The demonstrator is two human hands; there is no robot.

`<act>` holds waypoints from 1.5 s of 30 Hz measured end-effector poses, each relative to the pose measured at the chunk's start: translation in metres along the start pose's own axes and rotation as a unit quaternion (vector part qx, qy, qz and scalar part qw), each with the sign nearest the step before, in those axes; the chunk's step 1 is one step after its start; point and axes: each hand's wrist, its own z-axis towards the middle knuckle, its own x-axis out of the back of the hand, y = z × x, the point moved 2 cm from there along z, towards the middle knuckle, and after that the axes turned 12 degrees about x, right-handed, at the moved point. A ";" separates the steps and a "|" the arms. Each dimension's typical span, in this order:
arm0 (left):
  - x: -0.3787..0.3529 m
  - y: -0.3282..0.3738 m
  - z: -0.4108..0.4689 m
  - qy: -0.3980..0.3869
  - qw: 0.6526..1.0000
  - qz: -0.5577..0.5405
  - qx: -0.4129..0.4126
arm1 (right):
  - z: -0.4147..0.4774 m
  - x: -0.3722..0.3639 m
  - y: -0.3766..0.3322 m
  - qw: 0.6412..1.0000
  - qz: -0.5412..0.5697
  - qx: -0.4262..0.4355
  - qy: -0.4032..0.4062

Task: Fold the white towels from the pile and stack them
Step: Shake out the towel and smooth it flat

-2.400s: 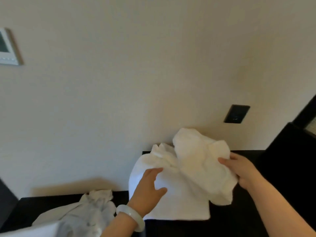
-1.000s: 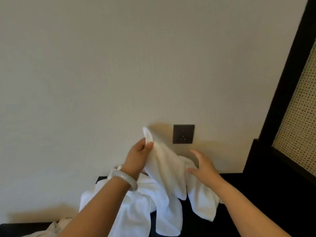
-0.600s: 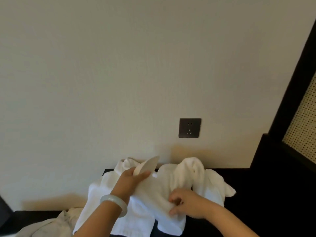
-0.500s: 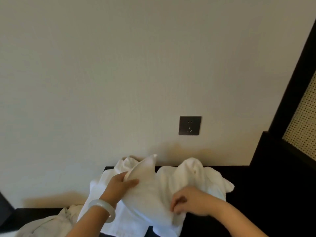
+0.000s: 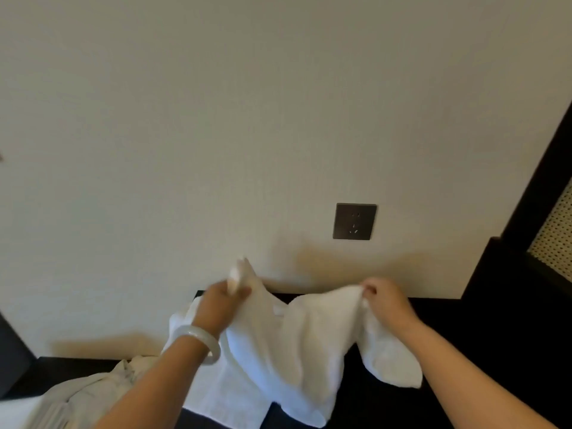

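White terry towel (image 5: 294, 335) up in the air, held across the frame by both hands! The left hand (image 5: 221, 305), a pale jade-like bangle (image 5: 201, 339) on its wrist, has fingers curled and pinching one corner, which pokes up above the knuckles toward twelve o'clock. The right hand (image 5: 387, 301) out at three o'clock nips the top edge between thumb and fingertips. The cloth's long axis runs nine to three between them, sagging in the middle, with the loose body hanging toward six o'clock and a flap drooping below the right wrist. Both hands are already on the towel, the left sitting a touch higher.

Under it, at seven o'clock, a flat white towel (image 5: 229, 394) lies on the black tabletop (image 5: 464, 335). The crumpled greyish-white towel pile (image 5: 93, 394) waits at eight o'clock. A dark square wall socket (image 5: 354, 221) sits at one o'clock on the cream wall.

Next call, by my read: draw that top edge taut so the sag drops out before folding.
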 end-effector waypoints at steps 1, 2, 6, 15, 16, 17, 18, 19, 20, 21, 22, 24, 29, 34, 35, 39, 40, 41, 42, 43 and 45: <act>0.009 0.017 0.003 0.022 0.998 -0.058 -0.023 | 0.006 0.020 -0.005 0.997 0.035 -0.007 0.074; 0.017 0.036 0.005 0.039 0.992 -0.111 -0.047 | 0.012 0.042 -0.011 0.986 0.072 -0.010 0.147; 0.052 0.095 -0.003 0.023 0.959 -0.239 -0.151 | 0.011 0.121 -0.040 0.924 0.204 0.032 0.322; 0.016 -0.046 -0.021 -0.158 0.974 0.119 -0.109 | -0.133 0.008 0.035 0.954 -0.064 0.010 -0.292; 0.008 -0.063 -0.024 -0.159 0.967 0.165 -0.116 | -0.138 0.004 0.038 0.945 -0.062 0.003 -0.320; 0.003 -0.074 -0.027 -0.160 0.961 0.189 -0.120 | -0.136 0.007 0.037 0.947 -0.049 -0.012 -0.318; -0.001 -0.082 -0.028 -0.149 0.960 0.199 -0.126 | -0.128 0.011 0.035 0.954 -0.034 -0.037 -0.296; -0.003 -0.088 -0.027 -0.119 0.965 0.193 -0.132 | -0.116 0.016 0.033 0.964 -0.025 -0.071 -0.255; -0.004 -0.090 -0.027 -0.067 0.974 0.171 -0.136 | -0.102 0.021 0.033 0.975 -0.023 -0.100 -0.197; -0.002 -0.089 -0.030 -0.005 0.981 0.138 -0.133 | -0.088 0.026 0.031 0.986 -0.020 -0.108 -0.129; 0.000 -0.093 -0.033 0.064 0.989 0.092 -0.099 | -0.074 0.029 0.030 0.993 -0.013 -0.092 -0.067; 0.001 -0.102 -0.035 0.117 0.990 0.005 0.073 | -0.053 0.028 0.028 0.998 0.015 -0.053 -0.009; -0.029 -0.102 -0.064 -0.094 0.883 -0.349 0.300 | -0.026 -0.012 0.020 0.989 0.041 -0.059 -0.132; -0.044 -0.097 -0.071 -0.208 0.882 -0.371 0.201 | -0.042 -0.037 -0.010 0.996 0.050 -0.011 -0.071; -0.047 -0.094 -0.073 -0.224 0.888 -0.362 0.172 | -0.051 -0.038 -0.016 0.996 0.060 0.003 -0.066; -0.066 -0.090 -0.079 -0.207 0.874 -0.426 0.108 | -0.101 -0.027 -0.044 0.966 0.148 0.006 -0.210; -0.069 -0.089 -0.081 -0.188 0.869 -0.444 0.112 | -0.106 -0.027 -0.047 0.954 0.133 -0.014 -0.267; -0.072 -0.088 -0.082 -0.165 0.861 -0.465 0.126 | -0.117 -0.027 -0.038 0.942 0.125 -0.025 -0.311; -0.073 -0.089 -0.081 -0.134 0.851 -0.485 0.148 | -0.129 -0.024 -0.023 0.936 0.105 -0.032 -0.335; -0.072 -0.092 -0.079 -0.103 0.845 -0.498 0.168 | -0.136 -0.018 -0.011 0.931 0.043 -0.075 -0.353; -0.068 -0.095 -0.072 -0.072 0.850 -0.488 0.184 | -0.151 -0.001 0.008 0.902 -0.015 -0.096 -0.421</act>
